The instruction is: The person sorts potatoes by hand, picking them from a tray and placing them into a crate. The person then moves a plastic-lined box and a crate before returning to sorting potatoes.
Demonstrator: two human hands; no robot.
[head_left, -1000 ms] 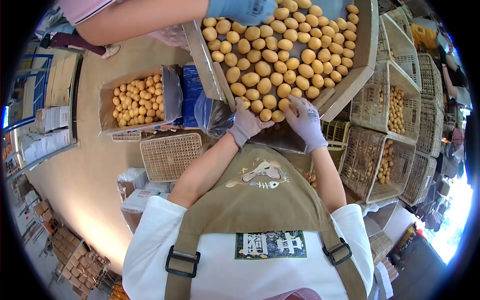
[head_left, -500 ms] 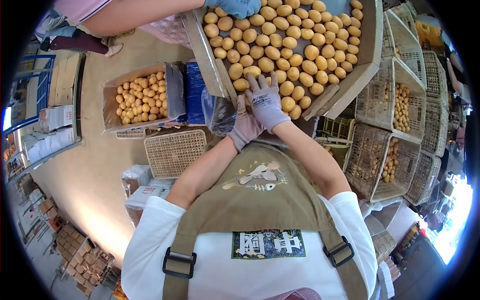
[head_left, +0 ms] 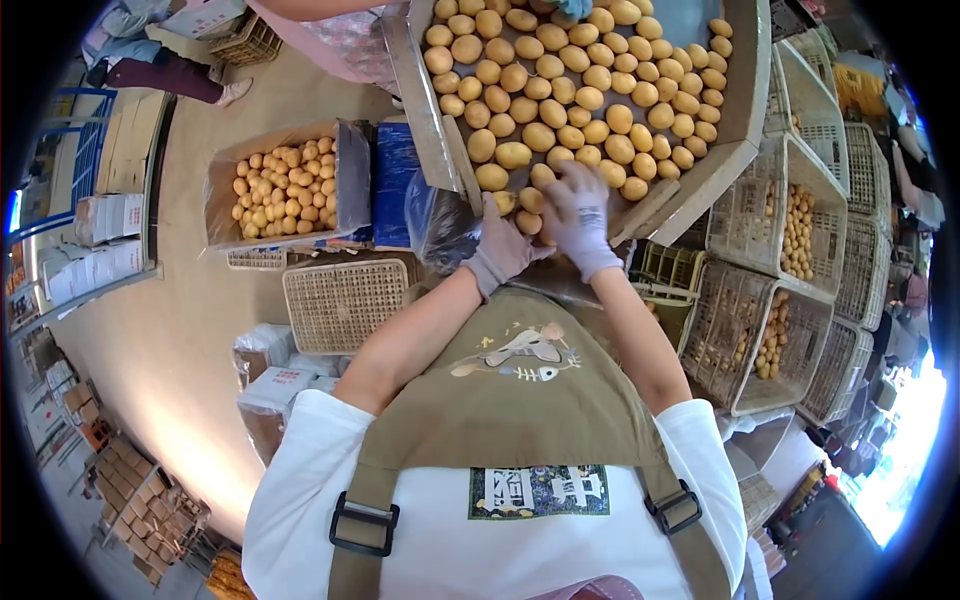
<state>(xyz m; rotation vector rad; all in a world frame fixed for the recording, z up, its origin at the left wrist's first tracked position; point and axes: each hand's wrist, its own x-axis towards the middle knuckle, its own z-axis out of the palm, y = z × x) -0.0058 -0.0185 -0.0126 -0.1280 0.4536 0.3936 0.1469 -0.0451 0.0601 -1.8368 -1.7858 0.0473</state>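
Observation:
Several yellow-tan, egg-shaped fruits (head_left: 538,136) lie spread in a wide, shallow sorting tray (head_left: 715,185) in front of me. Both my hands wear pale grey gloves at the tray's narrow near end. My left hand (head_left: 503,250) is open beside the left wall, fingers up and thumb to the right, close to a few fruits at the outlet. My right hand (head_left: 582,215) is over the fruits right of it, with its bent fingers apart and touching fruits. Its fingertips are slightly blurred. Some fruits between the hands are partly hidden.
A plastic-lined box (head_left: 345,185) of the same fruits stands left, beside a blue wrapped box (head_left: 396,185). A beige crate (head_left: 345,305) lies below it. Stacked crates (head_left: 745,225), some with fruits, are on the right. A co-worker's blue-gloved hand (head_left: 572,6) reaches in at the top.
My right hand has moved right, away from the left hand, and its fingers have bent. Fruits have shifted down between my hands. The co-worker's gloved hand has moved right.

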